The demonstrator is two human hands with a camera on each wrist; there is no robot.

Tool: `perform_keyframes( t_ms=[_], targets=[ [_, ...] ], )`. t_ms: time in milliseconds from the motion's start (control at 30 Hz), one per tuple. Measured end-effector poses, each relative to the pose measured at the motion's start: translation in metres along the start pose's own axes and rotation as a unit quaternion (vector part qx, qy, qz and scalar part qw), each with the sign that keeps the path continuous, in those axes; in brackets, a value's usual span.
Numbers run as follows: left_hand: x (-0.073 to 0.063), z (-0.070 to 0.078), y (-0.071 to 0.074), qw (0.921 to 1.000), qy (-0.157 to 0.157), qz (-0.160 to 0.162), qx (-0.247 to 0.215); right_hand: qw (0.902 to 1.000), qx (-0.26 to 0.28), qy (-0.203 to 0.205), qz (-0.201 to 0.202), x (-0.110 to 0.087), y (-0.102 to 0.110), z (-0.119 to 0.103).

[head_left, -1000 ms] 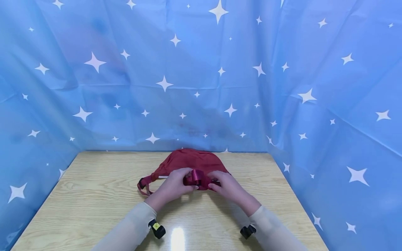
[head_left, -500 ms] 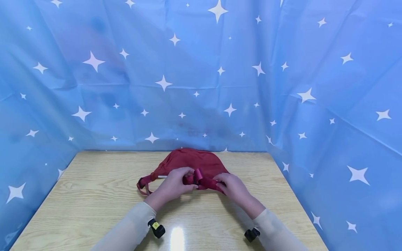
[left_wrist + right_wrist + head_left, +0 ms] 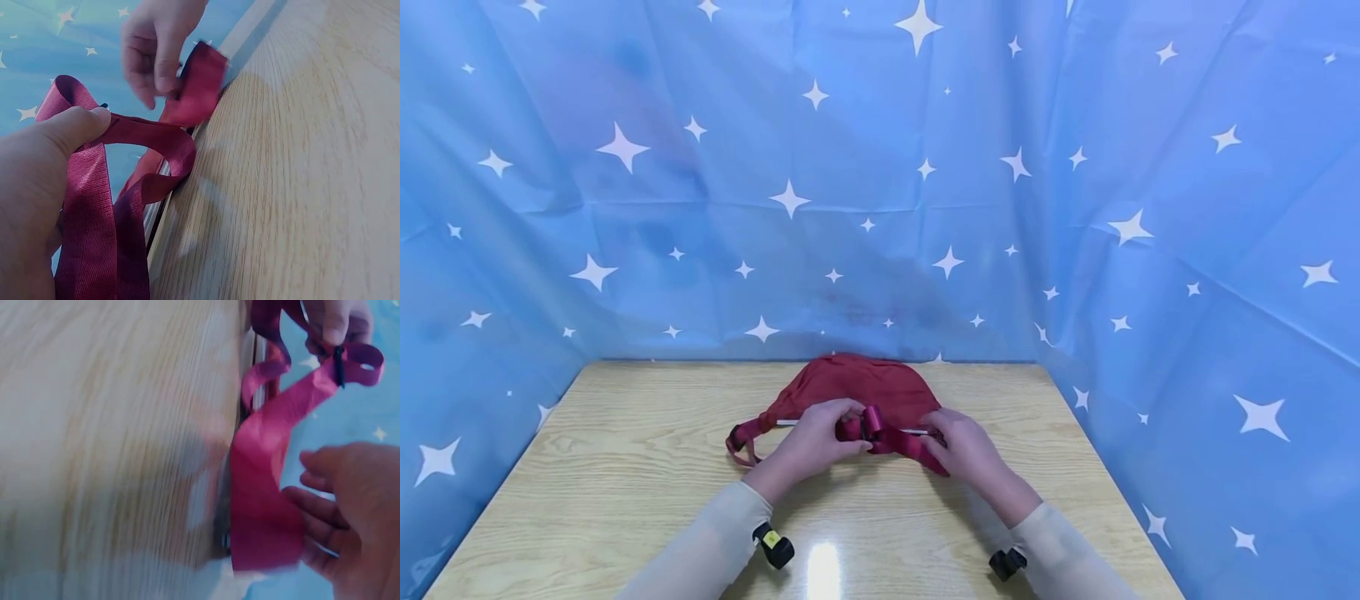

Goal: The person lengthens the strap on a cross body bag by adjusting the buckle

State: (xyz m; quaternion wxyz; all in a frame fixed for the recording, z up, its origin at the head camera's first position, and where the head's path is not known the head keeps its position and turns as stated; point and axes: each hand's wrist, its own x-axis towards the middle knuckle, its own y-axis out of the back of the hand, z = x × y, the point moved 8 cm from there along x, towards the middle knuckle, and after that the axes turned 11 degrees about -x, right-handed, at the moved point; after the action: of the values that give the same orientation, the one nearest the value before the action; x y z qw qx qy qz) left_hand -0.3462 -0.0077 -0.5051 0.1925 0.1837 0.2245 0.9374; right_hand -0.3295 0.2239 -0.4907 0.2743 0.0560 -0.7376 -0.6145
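Observation:
A red fabric bag (image 3: 857,383) lies at the table's far side, its rounded top toward the curtain. In front of it my left hand (image 3: 820,435) pinches its magenta strap (image 3: 90,212) between thumb and fingers. Next to that grip a black strap adjuster (image 3: 339,365) shows in the right wrist view, with a small loop (image 3: 873,418) of webbing standing out of it. Beyond the adjuster the loose strap end (image 3: 265,519) hangs down. My right hand (image 3: 964,446) is right beside this end, its fingers loosely bent and the thumb apart from the webbing.
Wood-grain table (image 3: 625,500) spreads in front of the bag. A blue curtain (image 3: 880,167) with white stars encloses the back and sides. Another strap with a black buckle (image 3: 735,437) lies at the bag's left end. Each wrist wears a small black camera (image 3: 778,550).
My right hand has moved to the right, drawing the strap end out from the adjuster and then letting it go, so it droops. The left hand keeps its pinch in place.

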Motion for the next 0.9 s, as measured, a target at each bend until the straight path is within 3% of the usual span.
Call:
perform_keyframes(
  t_ms=[200,433,633,900],
  targets=[
    [0.001,0.004,-0.003,0.9999,-0.011,-0.004,0.004,0.9970,0.063,0.040,-0.021,0.014,-0.006,-0.022],
    [0.002,0.007,-0.004,0.9997,-0.022,-0.008,0.003,0.9837,0.162,0.013,-0.076,0.024,-0.018,-0.029],
    [0.001,0.005,-0.004,0.9997,-0.020,-0.012,0.002,0.9806,0.186,0.027,-0.056,0.025,-0.014,-0.030],
    [0.000,0.003,-0.006,0.9998,-0.010,-0.019,0.001,0.9838,0.173,0.036,-0.032,0.021,-0.009,-0.025]
  ],
)
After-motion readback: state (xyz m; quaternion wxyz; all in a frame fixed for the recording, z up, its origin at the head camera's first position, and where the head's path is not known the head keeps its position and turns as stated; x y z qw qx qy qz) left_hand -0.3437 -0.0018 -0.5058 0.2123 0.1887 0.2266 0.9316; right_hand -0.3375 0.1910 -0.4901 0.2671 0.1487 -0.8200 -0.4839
